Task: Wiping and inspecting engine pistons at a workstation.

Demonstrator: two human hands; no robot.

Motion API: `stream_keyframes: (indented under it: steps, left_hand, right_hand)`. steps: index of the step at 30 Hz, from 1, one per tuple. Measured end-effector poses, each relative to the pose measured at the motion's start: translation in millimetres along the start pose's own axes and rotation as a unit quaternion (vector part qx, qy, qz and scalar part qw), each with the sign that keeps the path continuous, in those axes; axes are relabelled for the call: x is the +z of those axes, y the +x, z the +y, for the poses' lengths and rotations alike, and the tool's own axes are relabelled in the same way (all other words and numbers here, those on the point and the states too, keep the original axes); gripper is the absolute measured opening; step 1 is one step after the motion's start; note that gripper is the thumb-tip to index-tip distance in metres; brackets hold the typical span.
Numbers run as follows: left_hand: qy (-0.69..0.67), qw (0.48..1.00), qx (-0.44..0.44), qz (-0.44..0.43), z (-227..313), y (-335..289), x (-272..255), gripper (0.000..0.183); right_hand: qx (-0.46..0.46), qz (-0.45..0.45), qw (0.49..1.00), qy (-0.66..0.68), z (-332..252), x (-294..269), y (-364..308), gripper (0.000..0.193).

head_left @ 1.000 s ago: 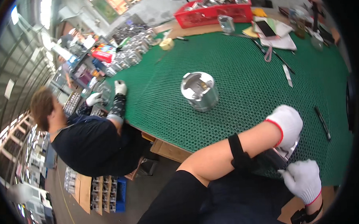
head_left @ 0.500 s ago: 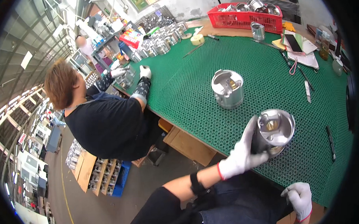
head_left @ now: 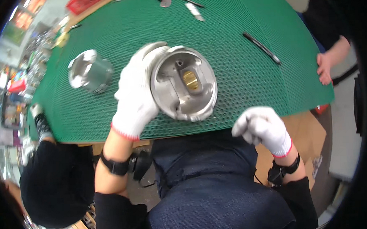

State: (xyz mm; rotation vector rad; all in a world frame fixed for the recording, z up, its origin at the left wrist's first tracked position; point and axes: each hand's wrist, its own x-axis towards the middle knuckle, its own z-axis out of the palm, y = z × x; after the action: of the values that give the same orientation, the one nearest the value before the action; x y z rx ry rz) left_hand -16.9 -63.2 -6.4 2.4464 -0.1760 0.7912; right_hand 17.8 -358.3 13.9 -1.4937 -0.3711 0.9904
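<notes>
A silver metal piston [head_left: 169,92] rests in my left hand [head_left: 136,86], whose white-gloved fingers and thumb wrap its left side. Its hollow end faces up, showing a brass-coloured bushing inside. The piston is over the green mat near the table's front edge. My right hand [head_left: 262,128], also gloved, hovers by that edge with fingers curled in; no object shows in it. Farther left, a second piston [head_left: 91,71] sits on the mat, apart from my hand.
The green mat [head_left: 229,24] covers the table. A black pen [head_left: 262,48] lies right of the piston; a white-handled blade [head_left: 194,12] lies farther back. Another person's bare hand [head_left: 324,69] rests at the right edge. A co-worker [head_left: 58,179] is at left, and a red crate [head_left: 86,4] stands far left.
My view has swung right and down, so the co-worker and second piston now appear farther left. My left hand still holds the piston; a person's hand at the right has come into view.
</notes>
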Motion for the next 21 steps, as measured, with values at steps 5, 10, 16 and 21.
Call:
stream_keyframes:
  steps: [5, 10, 16, 21]
  left_hand:
    - [0.188, 0.959, 0.158, -0.142, 92, 5, 24, 0.046]
    - [0.208, 0.959, 0.146, -0.122, 97, 14, 35, 0.046]
    - [0.227, 0.930, 0.080, -0.278, 98, 55, 40, 0.036]
    - [0.257, 0.904, 0.061, -0.336, 86, 79, 53, 0.037]
  right_hand:
    - [-0.069, 0.067, 0.989, -0.110, -1, -12, 8, 0.027]
    - [-0.110, 0.119, 0.977, -0.137, 6, -13, 26, 0.024]
    - [-0.312, 0.123, 0.838, -0.431, 9, -12, 26, 0.023]
    - [-0.264, 0.066, 0.765, -0.583, 5, -13, 22, 0.019]
